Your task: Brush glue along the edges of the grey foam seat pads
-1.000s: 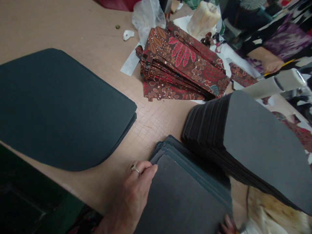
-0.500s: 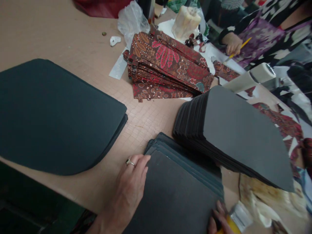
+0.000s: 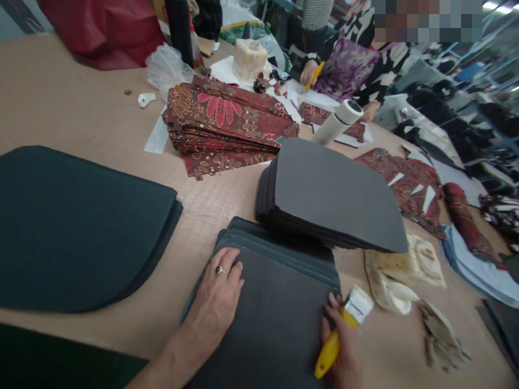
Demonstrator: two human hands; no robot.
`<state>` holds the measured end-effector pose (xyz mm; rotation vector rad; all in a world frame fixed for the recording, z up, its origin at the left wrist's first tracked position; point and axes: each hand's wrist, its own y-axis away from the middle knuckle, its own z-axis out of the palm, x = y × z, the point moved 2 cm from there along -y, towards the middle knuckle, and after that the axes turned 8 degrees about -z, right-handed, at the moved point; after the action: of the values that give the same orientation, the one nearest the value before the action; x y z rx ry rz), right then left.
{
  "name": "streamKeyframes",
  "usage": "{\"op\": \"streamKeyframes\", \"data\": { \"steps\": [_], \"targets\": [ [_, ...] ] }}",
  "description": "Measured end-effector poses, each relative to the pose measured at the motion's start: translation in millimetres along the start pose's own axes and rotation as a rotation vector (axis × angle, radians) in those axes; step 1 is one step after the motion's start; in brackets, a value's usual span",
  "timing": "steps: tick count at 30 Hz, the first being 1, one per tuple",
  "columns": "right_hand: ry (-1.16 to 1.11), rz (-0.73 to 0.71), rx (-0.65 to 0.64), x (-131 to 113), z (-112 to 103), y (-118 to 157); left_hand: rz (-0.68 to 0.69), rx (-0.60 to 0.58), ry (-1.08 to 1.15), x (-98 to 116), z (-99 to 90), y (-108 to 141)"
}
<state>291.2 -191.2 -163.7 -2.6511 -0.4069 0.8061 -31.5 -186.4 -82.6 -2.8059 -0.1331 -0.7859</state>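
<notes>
A stack of dark grey panels [image 3: 279, 302] lies in front of me, the lower ones fanned out at the far end. My left hand [image 3: 221, 286], with a ring, rests on the top panel near its left edge, fingers stretched out. At the panel's right edge, my right hand [image 3: 338, 335] touches the side with its fingertips. It also holds a yellow-handled paintbrush [image 3: 329, 351], white bristles pointing away from me. Just beyond stands a taller stack of grey panels [image 3: 340, 194] with rounded corners. A lower dark green-black stack [image 3: 81, 227] lies to the left.
Patterned red-brown fabric strips [image 3: 231, 119] are piled at the back, near a white cylinder [image 3: 336, 123]. A stained cloth [image 3: 405, 270] and a glove [image 3: 441, 335] lie at right. Across the table, a person's hand [image 3: 310, 71] holds a yellow-handled tool. The table's edge is at lower left.
The view has shifted to the right and tilted up, so more of the table's right side shows. Both hands stay at the dark stack; the paintbrush is now more fully seen.
</notes>
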Motion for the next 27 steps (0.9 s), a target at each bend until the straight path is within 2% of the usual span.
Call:
{"op": "streamKeyframes", "data": {
  "steps": [2,6,12,14,16,19,21,23,27],
  "targets": [
    [0.011,-0.003,0.036,-8.5,-0.7,-3.9,0.072,-0.016,-0.02,2.5,1.8,-0.5],
    [0.005,0.008,0.023,-24.2,-3.3,-8.4,0.248,-0.134,-0.059,3.3,9.1,2.2],
    [0.073,-0.079,-0.056,-43.7,-18.4,-23.0,0.274,-0.182,-0.105,9.0,7.1,0.5],
    [0.125,-0.121,-0.048,-63.7,-19.2,-33.4,0.282,-0.185,-0.122,10.9,6.3,0.1],
    [0.109,-0.158,-0.027,-94.2,-11.6,-45.3,0.281,-0.187,-0.135,11.5,6.2,-0.2],
    [-0.041,-0.184,-0.059,-141.8,13.2,-61.4,0.279,-0.177,-0.147,11.3,6.7,-1.5],
    [-0.109,-0.238,-0.133,-157.9,28.3,-66.5,0.287,-0.162,-0.152,11.6,7.4,-3.0],
    [-0.108,-0.242,-0.158,-152.1,32.5,-63.8,0.292,-0.148,-0.158,12.7,8.2,-4.1],
    [0.033,-0.068,-0.032,-100.2,11.6,-41.0,0.29,-0.151,-0.162,15.4,5.6,-1.6]
  ]
}}
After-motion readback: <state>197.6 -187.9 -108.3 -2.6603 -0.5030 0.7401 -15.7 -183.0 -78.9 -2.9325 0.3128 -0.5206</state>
